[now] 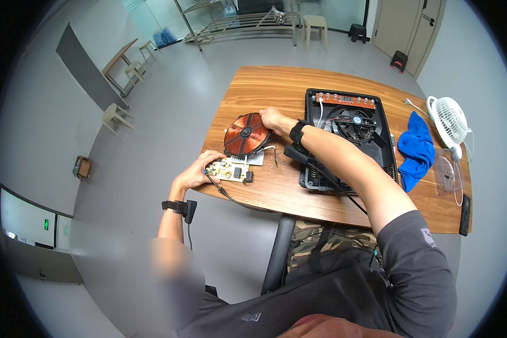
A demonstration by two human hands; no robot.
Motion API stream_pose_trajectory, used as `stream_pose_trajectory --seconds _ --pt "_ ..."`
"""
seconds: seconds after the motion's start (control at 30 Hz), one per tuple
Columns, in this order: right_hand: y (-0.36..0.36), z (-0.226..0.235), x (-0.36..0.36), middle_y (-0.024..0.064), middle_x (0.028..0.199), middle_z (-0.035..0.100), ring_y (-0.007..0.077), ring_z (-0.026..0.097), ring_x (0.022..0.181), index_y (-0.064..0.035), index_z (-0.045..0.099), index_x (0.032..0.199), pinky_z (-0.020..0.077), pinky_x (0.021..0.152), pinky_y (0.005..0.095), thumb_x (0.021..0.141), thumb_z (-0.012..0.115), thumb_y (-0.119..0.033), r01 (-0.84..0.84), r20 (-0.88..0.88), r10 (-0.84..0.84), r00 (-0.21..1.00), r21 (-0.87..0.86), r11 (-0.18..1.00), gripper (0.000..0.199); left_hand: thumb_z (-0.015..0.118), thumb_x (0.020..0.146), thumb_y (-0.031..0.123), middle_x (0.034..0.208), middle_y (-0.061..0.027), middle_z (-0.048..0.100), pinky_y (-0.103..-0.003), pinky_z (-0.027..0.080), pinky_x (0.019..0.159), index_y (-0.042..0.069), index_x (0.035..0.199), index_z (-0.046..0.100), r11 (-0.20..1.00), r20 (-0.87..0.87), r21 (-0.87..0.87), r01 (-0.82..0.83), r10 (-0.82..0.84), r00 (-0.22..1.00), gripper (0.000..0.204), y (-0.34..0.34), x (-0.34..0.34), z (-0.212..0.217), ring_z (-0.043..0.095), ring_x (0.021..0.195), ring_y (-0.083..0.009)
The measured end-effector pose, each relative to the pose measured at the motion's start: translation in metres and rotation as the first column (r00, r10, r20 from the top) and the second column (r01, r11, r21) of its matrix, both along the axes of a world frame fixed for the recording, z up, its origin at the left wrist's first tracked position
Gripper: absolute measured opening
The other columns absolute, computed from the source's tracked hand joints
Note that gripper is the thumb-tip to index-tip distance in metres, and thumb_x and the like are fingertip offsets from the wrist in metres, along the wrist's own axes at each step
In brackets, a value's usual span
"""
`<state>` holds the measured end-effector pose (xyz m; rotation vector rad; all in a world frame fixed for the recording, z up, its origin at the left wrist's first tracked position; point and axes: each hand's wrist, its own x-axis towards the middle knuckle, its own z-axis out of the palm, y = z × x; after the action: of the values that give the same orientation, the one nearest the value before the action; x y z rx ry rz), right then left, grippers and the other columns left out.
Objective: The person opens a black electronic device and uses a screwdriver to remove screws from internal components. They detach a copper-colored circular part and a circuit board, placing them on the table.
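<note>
A round copper induction coil (246, 134) with a black frame is tilted up above the left part of the table. My right hand (273, 120) reaches across and pinches its upper right rim. My left hand (198, 170) grips the left end of a pale circuit board (229, 169), which lies just below the coil near the table's edge. Beside that board shows a ribbed metal heatsink (255, 159), partly hidden by the coil. Wires run from the coil toward the board, and a black power cord (226, 194) leads away from the board along the table's edge.
Small screws (276, 164) lie right of the coil. An opened black cooktop housing (382, 147) with a fan (354, 125) and an orange control board (344, 100) stands mid-table. Farther right are a blue cloth (416, 149), a white fan (450, 121) and a clear plastic box (446, 174).
</note>
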<state>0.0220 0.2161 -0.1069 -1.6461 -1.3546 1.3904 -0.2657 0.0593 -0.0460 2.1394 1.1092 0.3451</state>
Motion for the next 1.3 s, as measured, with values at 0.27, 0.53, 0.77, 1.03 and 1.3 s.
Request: stream_pose_trajectory --seconds 0.27,0.53,0.77,1.03,1.3 --pt "-0.022 0.020 -0.005 0.0270 0.125 0.065 0.0413 0.063 0.116 0.0058 0.064 0.122 0.0487 0.097 0.0453 0.103 0.052 -0.034 -0.020 0.240 0.010 0.971 0.039 0.999 0.046 0.096 0.059 0.027 0.150 -0.0131 0.029 -0.047 0.029 0.120 0.025 0.139 0.059 0.999 -0.189 -0.007 -0.045 0.043 0.981 0.088 0.004 -0.010 -0.012 0.027 0.141 -0.0357" --pt "-0.030 0.034 0.003 0.0255 0.125 0.066 0.0394 0.064 0.117 0.0056 0.069 0.115 0.0509 0.095 0.0435 0.095 0.059 -0.030 -0.145 0.337 0.117 0.934 0.060 0.988 0.042 0.095 0.062 0.025 0.153 -0.0149 0.031 -0.047 0.030 0.119 0.023 0.145 0.055 0.999 -0.196 -0.002 -0.035 0.034 0.980 0.093 0.000 -0.010 -0.006 0.028 0.143 -0.0363" --pt "-0.045 0.061 0.004 0.0204 0.108 0.072 0.0310 0.070 0.098 0.0071 0.070 0.107 0.0535 0.078 0.0434 0.091 0.061 -0.016 -0.246 0.287 0.234 0.929 0.006 0.969 0.030 0.091 0.066 0.010 0.155 -0.0149 0.031 -0.043 0.035 0.118 0.021 0.146 0.053 0.998 -0.165 -0.060 -0.020 0.010 0.986 0.089 0.000 -0.016 0.000 0.032 0.143 -0.0338" --pt "-0.039 0.055 0.001 0.0246 0.109 0.071 0.0348 0.071 0.094 0.0074 0.070 0.110 0.0555 0.072 0.0477 0.090 0.057 -0.014 -0.323 0.321 0.318 0.892 -0.038 0.946 0.032 0.089 0.067 0.007 0.156 -0.0143 0.031 -0.041 0.035 0.118 0.020 0.147 0.053 0.998 -0.214 -0.052 -0.016 0.004 0.977 0.088 -0.001 -0.011 0.002 0.034 0.144 -0.0326" --pt "-0.034 0.051 -0.006 0.0273 0.116 0.069 0.0438 0.070 0.100 0.0107 0.068 0.113 0.0577 0.079 0.0524 0.089 0.060 -0.015 -0.337 0.348 0.332 0.877 -0.048 0.940 0.036 0.090 0.067 0.012 0.157 -0.0149 0.032 -0.041 0.035 0.119 0.016 0.144 0.055 1.000 -0.275 0.021 0.023 -0.016 0.961 0.085 -0.005 -0.007 0.006 0.032 0.145 -0.0340"
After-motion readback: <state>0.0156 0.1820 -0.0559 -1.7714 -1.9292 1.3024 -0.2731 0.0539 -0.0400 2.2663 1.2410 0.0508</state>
